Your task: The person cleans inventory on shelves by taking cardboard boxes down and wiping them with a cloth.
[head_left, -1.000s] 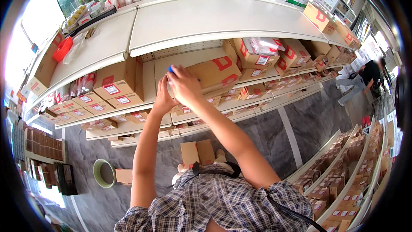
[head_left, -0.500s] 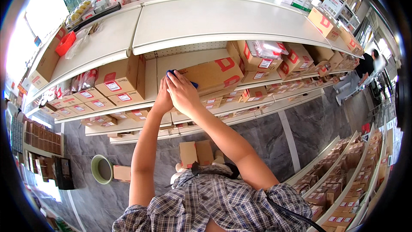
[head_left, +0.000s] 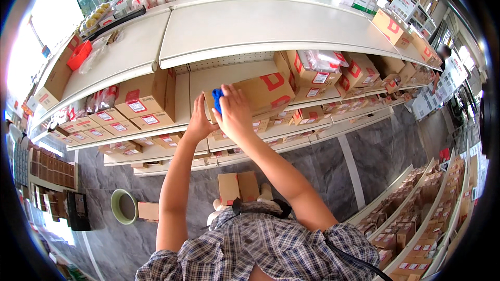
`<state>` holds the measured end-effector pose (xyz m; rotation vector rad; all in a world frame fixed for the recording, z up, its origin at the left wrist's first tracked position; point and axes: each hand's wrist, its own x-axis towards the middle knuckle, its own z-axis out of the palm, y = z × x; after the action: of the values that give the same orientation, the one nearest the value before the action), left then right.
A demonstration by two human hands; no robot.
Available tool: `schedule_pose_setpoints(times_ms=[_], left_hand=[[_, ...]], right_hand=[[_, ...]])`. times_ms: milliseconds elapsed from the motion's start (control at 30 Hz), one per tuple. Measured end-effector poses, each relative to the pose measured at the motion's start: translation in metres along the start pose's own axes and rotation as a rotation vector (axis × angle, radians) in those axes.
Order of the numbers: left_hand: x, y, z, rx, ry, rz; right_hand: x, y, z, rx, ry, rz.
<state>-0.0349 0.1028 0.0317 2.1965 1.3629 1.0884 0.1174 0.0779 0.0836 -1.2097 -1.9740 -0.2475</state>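
Observation:
A long brown cardboard box (head_left: pixel 260 92) with red markings lies on the upper shelf level, in front of me. My right hand (head_left: pixel 234 112) is over its left part and grips a bunched blue cloth (head_left: pixel 217 100) against the box. At the box's left end is my left hand (head_left: pixel 199 120), its fingers stretched upward and holding nothing. Whether its palm touches the cardboard I cannot tell. The white shelf board (head_left: pixel 182 96) shows just left of the box.
More cartons (head_left: pixel 143 99) stand left on the same level, others (head_left: pixel 315 75) to the right. The unit's white top (head_left: pixel 250 23) overhangs them. On the floor are a green bin (head_left: pixel 124 206) and an open carton (head_left: pixel 238 186). At far right a person (head_left: pixel 442 54) carries a large printed panel.
My hands have moved apart from being pressed together. The blue cloth is now bunched upright under my right hand. At right, the person has moved and a printed panel shows.

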Motion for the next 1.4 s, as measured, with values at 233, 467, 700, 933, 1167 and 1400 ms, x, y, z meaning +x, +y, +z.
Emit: schedule_pose_setpoints(times_ms=[233,467,700,933,1167,1400], left_hand=[[0.001,0.001,0.003,0.030,-0.036,-0.041],[0.003,-0.003,0.001,-0.050,0.011,0.041],[0.004,-0.006,0.003,-0.106,0.002,-0.016],[0.005,-0.042,0.009,0.153,0.051,0.193],[0.008,-0.010,0.000,-0.048,-0.015,0.013],[0.010,-0.001,0.000,-0.023,-0.006,0.018]], right_hand=[[-0.011,0.017,0.007,0.142,-0.007,-0.173],[-0.010,0.105,-0.026,-0.148,0.177,0.228],[-0.012,0.000,0.018,0.036,0.089,-0.028],[-0.006,-0.025,0.024,0.115,0.000,-0.123],[0.009,0.084,-0.006,-0.101,0.102,0.154],[0.026,0.120,-0.010,-0.349,0.029,0.240]])
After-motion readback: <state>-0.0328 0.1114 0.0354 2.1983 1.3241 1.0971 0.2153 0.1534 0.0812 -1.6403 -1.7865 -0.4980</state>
